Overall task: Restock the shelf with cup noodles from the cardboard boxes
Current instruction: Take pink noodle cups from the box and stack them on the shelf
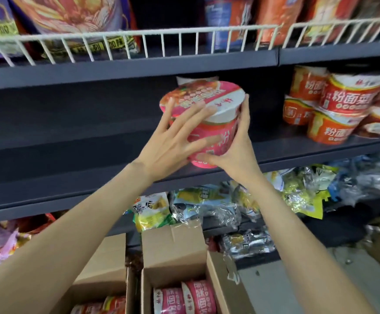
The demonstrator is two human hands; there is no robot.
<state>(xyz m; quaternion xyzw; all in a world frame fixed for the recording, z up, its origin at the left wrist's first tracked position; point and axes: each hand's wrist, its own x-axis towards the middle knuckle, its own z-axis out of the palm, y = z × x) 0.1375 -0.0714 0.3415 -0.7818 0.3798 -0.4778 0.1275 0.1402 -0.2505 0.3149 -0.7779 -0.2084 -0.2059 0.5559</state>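
I hold the pink cup noodle [209, 123] between both hands at the middle shelf [94, 173] edge: left hand [173, 141] fingers spread over its lid, right hand [236, 150] gripping its side. Open cardboard boxes [184, 268] sit at 6 o'clock.

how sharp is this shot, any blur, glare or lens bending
Head view: the hands and pink cup are softly motion-blurred, its print hard to read; the red cups at right smear more; the wire rail and shelf edge bow from the wide lens; foil packs below show glare.
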